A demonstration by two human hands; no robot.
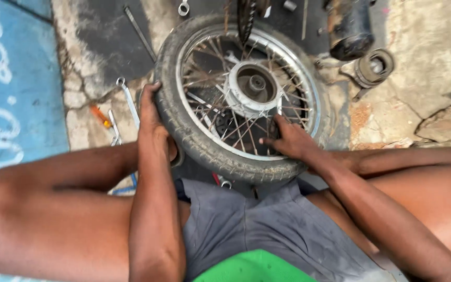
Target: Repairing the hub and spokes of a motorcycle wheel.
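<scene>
Hands gripped a spoked motorcycle wheel [241, 99] lying flat on the cracked concrete floor [434, 47] just beyond the person's knees. Left hand [150, 112] clamped over the tyre's left edge; right hand [288, 140] reached through the near spokes, fingers closed around them. Wrenches [126, 102] lay left of the wheel.

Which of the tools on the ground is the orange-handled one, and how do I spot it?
Start at the spoked wheel and go past the left hand to the cracked concrete. The orange-handled tool lies beyond the two silver wrenches, nearest the blue paint; it alone is coloured.
</scene>
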